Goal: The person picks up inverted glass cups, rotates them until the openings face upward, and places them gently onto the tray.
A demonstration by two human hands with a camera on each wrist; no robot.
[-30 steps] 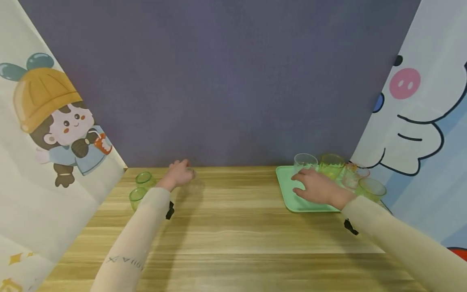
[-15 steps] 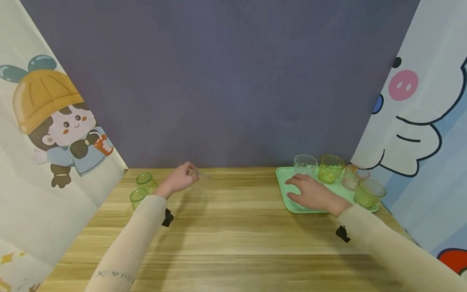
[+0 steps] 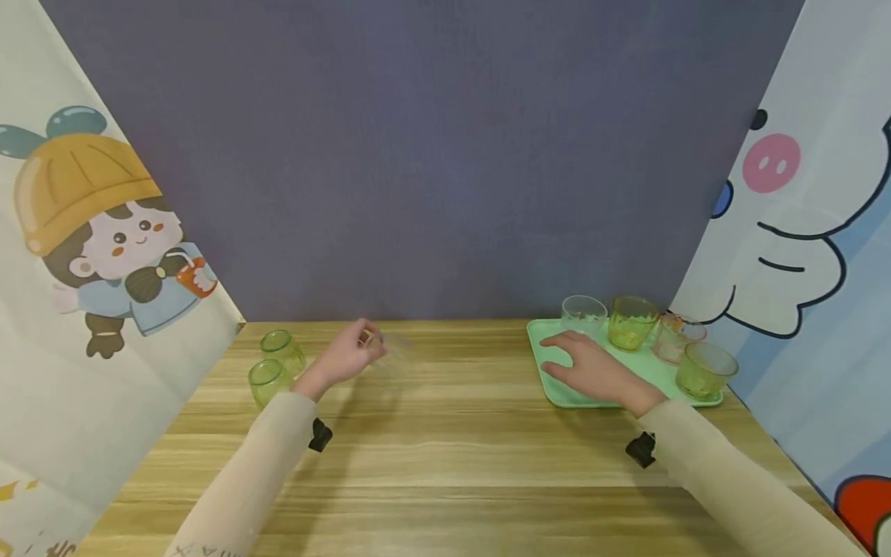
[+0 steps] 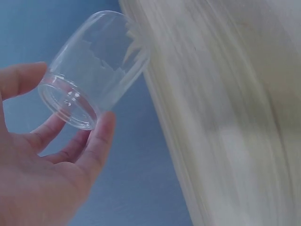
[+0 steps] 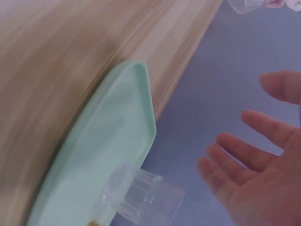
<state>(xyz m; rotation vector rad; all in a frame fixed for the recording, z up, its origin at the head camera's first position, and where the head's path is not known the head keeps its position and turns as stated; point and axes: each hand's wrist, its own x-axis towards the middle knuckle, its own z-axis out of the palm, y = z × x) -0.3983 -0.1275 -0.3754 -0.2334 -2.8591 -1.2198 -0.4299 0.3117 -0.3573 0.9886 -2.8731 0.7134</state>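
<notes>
My left hand grips a clear glass around its base, thumb on one side and fingers on the other. The glass is tilted, its mouth pointing away from the palm; in the head view it is faint and blurred. Over the light green tray at the right, my right hand is spread with nothing in it. Behind that hand stands another clear glass, partly hidden. Also on the tray are a yellow-green glass, a pinkish glass and a second yellow-green glass.
Two green glasses, a rear one and a front one, stand at the left of the wooden table, beside my left wrist. A dark grey-blue panel rises along the back edge, with printed cloth walls on both sides.
My left hand has turned and come slightly nearer, tipping the clear glass so that it now points to the right. My right hand has drifted a little left over the tray.
</notes>
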